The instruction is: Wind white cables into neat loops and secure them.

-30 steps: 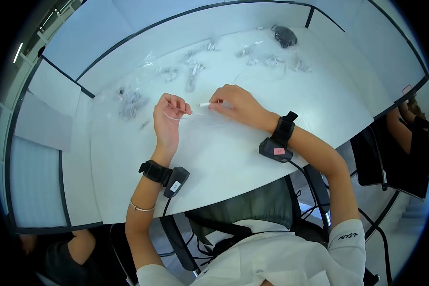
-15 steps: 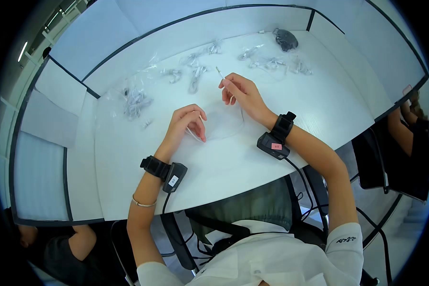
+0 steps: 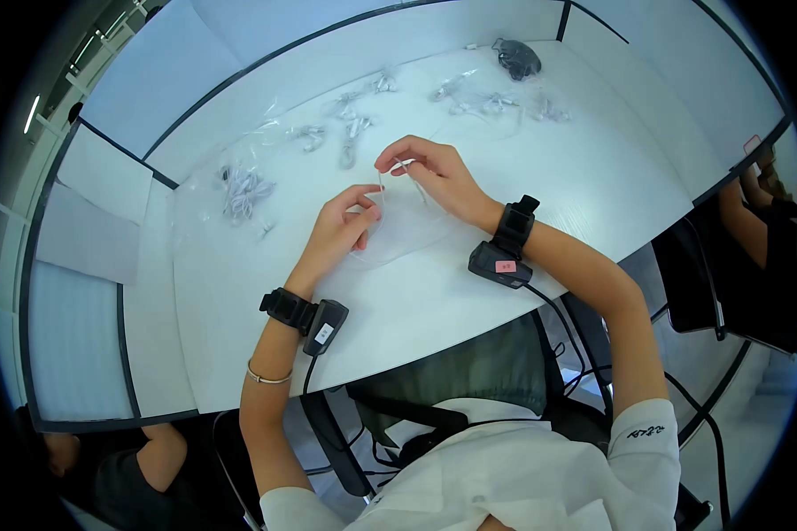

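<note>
A thin white cable (image 3: 382, 181) runs between my two hands over the middle of the white table (image 3: 469, 283). My left hand (image 3: 344, 221) pinches part of it between thumb and fingers. Just above and to the right, my right hand (image 3: 427, 173) has its fingers curled around another stretch of the same cable, near one end. The rest of the cable hangs in a faint loop below and between the hands. Each wrist wears a black strap with a small box.
Bundled white cables (image 3: 246, 193) in clear plastic lie at the left. More bagged cables (image 3: 354, 137) lie behind my hands, others (image 3: 496, 103) further right. A dark bundle (image 3: 516, 59) sits by the back panel (image 3: 328, 57). Other people's arms show at both sides.
My right hand has moved down and left, closer to my left hand, and its cable end no longer points up. My left hand has risen slightly, with the cable now stretching up from its fingertips.
</note>
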Demonstrator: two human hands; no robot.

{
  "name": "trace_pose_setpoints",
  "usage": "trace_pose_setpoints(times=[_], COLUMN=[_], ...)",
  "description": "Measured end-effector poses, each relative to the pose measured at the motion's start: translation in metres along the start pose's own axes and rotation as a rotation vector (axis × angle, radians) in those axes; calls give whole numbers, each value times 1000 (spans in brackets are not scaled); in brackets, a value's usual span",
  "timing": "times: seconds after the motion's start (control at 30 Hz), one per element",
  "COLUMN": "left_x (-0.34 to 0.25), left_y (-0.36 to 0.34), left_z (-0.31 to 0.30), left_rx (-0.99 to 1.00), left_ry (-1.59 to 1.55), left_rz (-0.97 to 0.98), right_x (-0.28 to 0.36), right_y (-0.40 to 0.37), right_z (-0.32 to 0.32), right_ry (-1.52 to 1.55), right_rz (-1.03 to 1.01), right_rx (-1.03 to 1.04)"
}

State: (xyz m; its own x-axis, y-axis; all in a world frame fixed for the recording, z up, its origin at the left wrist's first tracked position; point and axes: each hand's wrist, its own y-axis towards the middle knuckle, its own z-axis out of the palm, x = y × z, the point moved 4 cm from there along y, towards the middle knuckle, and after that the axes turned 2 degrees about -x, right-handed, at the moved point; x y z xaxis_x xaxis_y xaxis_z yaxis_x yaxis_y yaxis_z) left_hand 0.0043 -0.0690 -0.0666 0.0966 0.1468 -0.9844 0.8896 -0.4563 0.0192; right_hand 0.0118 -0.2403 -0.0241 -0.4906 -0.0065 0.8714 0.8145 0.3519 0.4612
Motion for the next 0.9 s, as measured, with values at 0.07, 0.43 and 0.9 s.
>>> trace_pose_setpoints(times=[0.07, 0.43, 0.9], left_x=[-3, -13, -16], left_y=[-1, -4, -3], left_z=[1, 1, 3], left_rx=[11, 29, 27], left_ry=[-5, -138, -111], left_rz=[21, -18, 18], right_x=[1, 1, 9], right_y=[1, 0, 0], right_z=[1, 7, 8], right_ry=[-21, -65, -173], right_rz=[1, -51, -115], right_rx=[24, 39, -25])
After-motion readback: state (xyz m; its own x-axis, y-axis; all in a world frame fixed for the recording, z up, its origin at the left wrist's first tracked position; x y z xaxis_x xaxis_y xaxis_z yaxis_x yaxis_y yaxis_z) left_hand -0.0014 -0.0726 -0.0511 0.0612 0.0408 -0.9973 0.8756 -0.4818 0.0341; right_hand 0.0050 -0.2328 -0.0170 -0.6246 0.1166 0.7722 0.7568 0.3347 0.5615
